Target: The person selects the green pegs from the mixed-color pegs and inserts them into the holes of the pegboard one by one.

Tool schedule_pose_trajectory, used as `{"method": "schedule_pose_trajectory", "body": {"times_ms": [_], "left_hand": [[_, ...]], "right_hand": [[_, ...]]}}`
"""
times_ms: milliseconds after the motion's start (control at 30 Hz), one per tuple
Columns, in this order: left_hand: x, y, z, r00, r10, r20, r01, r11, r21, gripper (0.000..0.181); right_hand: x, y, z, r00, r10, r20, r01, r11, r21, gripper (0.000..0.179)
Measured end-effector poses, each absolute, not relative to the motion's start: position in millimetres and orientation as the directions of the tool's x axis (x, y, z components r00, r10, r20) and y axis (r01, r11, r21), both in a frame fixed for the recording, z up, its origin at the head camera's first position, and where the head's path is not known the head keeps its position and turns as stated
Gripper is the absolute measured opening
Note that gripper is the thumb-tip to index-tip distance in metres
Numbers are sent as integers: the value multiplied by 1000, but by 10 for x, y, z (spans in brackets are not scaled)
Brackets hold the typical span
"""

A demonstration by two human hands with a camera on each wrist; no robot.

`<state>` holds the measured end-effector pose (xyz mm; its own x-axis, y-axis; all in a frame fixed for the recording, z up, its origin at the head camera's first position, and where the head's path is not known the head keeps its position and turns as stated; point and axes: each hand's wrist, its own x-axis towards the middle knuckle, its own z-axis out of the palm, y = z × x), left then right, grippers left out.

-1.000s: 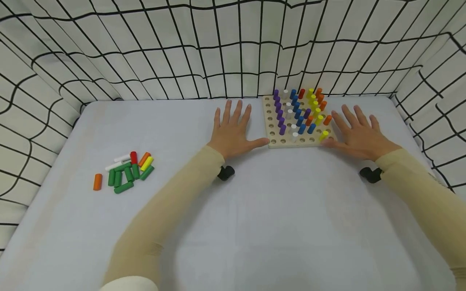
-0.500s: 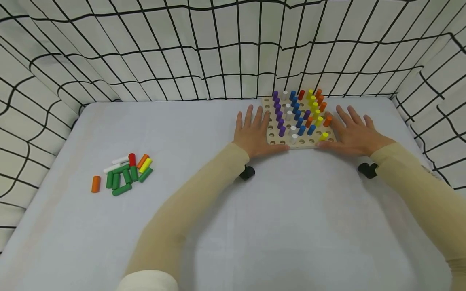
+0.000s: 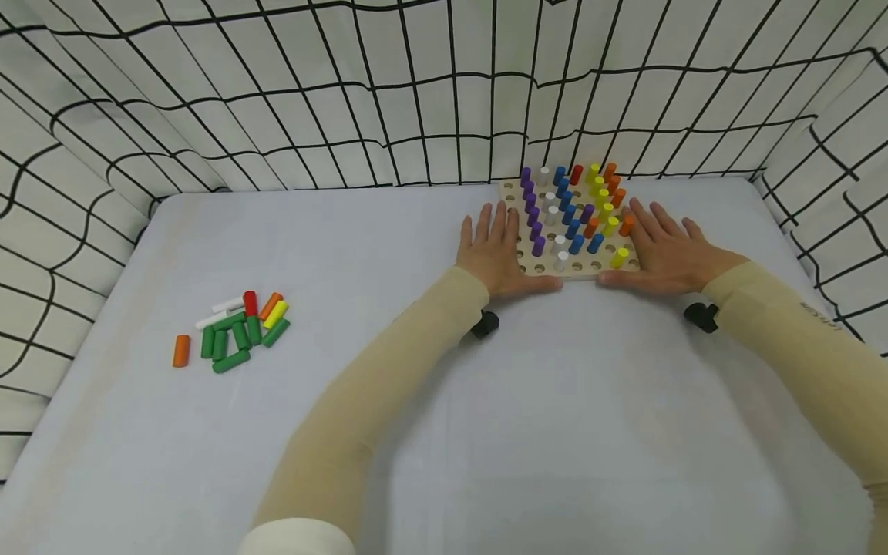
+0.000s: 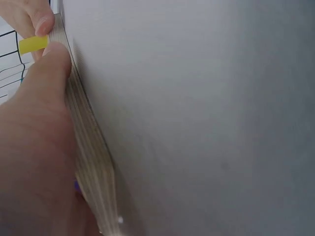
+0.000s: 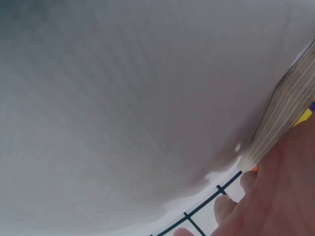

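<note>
A light wooden pegboard [image 3: 585, 273] with rows of upright coloured pegs lies at the back of the table, right of centre. My left hand [image 3: 494, 260] lies along its left side, fingers straight and thumb stretched along the front edge. At the right side my right hand [image 3: 673, 258] mirrors it, its thumb at the front edge near a yellow peg [image 3: 620, 257]. In the left wrist view, the left thumb [image 4: 55, 61] touches the layered board edge [image 4: 89, 137]. The right wrist view has the right palm [image 5: 285, 182] against the board.
At left on the white table [image 3: 520, 432] lies a loose cluster of pegs: several green pegs [image 3: 231, 361], a red peg [image 3: 250, 303], a yellow peg [image 3: 275, 314] and white ones. An orange peg [image 3: 181, 351] lies apart. A black wire grid [image 3: 416, 85] stands behind the board.
My left hand has moved right, from beside the board to its left side and front edge. My right hand has shifted slightly closer in, its thumb moving left along the front. Loose pegs stay put.
</note>
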<state>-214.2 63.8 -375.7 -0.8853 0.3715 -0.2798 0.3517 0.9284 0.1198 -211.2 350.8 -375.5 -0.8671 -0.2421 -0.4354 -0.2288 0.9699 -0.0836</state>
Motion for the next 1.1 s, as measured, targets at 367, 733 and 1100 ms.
{"method": "schedule_pose_trajectory", "body": {"times_ms": [367, 733, 1100], "left_hand": [[-2123, 660, -3712, -880, 378, -287, 362, 926, 108, 130], [-2112, 658, -3683, -879, 373, -298, 362, 928, 94, 128], [-2089, 646, -3684, -877, 380, -294, 367, 925, 101, 127]], "right_hand": [[-2094, 3513, -3770, -868, -249, -430, -230, 968, -96, 126], [-2087, 3492, -3758, -874, -261, -411, -238, 965, -108, 125], [-2075, 3484, -3773, -876, -261, -406, -238, 965, -107, 126]]}}
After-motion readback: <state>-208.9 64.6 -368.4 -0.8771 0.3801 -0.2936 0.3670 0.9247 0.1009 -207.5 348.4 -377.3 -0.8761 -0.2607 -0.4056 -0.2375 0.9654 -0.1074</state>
